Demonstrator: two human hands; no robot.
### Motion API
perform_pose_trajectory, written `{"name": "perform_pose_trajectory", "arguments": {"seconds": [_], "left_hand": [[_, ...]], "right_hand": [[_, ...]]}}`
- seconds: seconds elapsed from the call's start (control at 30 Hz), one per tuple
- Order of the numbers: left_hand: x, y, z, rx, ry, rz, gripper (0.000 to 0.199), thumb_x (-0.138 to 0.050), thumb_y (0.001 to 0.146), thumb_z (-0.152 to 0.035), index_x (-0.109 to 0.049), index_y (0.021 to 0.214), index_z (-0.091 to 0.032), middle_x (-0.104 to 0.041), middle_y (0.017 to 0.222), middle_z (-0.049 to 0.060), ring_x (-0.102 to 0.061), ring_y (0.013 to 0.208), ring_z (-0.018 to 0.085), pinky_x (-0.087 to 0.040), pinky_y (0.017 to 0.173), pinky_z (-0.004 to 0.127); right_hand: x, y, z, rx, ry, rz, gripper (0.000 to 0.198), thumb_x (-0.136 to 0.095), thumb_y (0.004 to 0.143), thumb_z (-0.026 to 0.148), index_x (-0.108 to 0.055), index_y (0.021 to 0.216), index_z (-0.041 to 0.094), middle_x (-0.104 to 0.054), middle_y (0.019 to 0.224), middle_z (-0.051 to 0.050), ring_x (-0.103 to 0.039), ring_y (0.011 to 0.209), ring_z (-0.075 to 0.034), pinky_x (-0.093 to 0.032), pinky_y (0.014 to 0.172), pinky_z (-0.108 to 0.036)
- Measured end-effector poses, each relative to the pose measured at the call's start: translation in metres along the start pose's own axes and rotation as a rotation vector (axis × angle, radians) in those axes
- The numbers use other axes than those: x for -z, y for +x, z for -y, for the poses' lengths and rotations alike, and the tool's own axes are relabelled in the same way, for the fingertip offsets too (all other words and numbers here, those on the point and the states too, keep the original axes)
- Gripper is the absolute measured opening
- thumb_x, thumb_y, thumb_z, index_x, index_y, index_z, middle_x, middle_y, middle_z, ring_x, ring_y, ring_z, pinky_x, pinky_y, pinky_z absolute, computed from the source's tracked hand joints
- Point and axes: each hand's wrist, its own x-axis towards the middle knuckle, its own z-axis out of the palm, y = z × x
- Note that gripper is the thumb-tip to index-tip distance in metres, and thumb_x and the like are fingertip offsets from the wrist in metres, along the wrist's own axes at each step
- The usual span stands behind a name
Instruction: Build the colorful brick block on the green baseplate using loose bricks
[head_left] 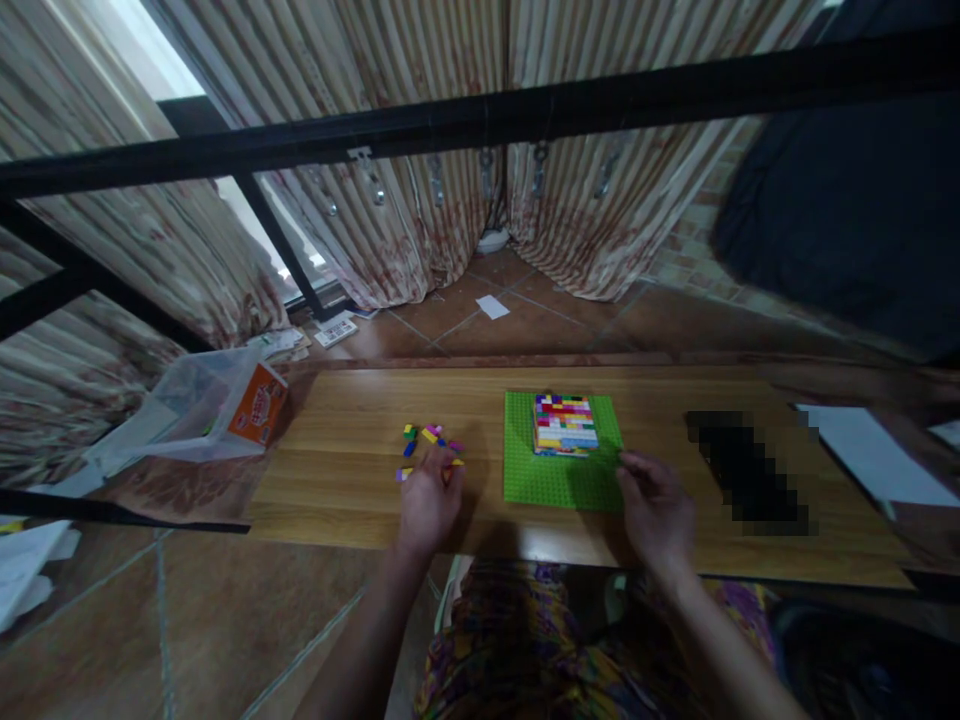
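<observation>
My left hand (431, 505) reaches into a small group of loose toy bricks (431, 433) on the left half of the table, its thumb and fingers slightly apart over them. A purple and white brick (403, 475) lies beside its fingers. To the right, a multicoloured block of stacked bricks (566, 425) stands on a green studded baseplate (562, 490). My right hand (661, 510) is at the baseplate's right edge, thumb and fingers pinched together. Whatever sits between those fingertips is too small to make out.
The wooden table (337, 430) runs across in front of me. A dark pixelated patch (750, 470) covers something at its right. On the left stands a clear plastic bin (202, 400) with an orange label. A black metal bar (450, 120) crosses before the curtains.
</observation>
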Motion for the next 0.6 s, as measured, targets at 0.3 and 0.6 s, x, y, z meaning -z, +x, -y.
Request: {"name": "perform_pose_trajectory", "arguments": {"seconds": [0.3,0.6], "left_hand": [[-0.023,-0.011,-0.023,-0.060,-0.177,0.058,0.009,-0.051,0.087,-0.025,-0.058,0.086,-0.020,-0.065,0.078,-0.001,-0.060,0.068,0.011,-0.043,0.065,0.021],[-0.009,-0.032,0.012,0.053,0.091,0.011,0.009,-0.051,0.089,-0.025,-0.059,0.088,-0.021,-0.067,0.088,0.002,-0.064,0.082,0.014,-0.043,0.071,0.023]], "right_hand": [[0.003,-0.011,-0.008,0.109,-0.110,0.041,0.026,-0.052,0.085,0.039,-0.066,0.094,0.019,-0.064,0.106,-0.011,-0.060,0.099,-0.025,-0.046,0.091,-0.047],[0.002,-0.011,-0.012,0.127,-0.146,0.053,0.028,-0.054,0.083,0.043,-0.067,0.090,0.020,-0.065,0.104,-0.011,-0.060,0.098,-0.028,-0.046,0.090,-0.047]]}}
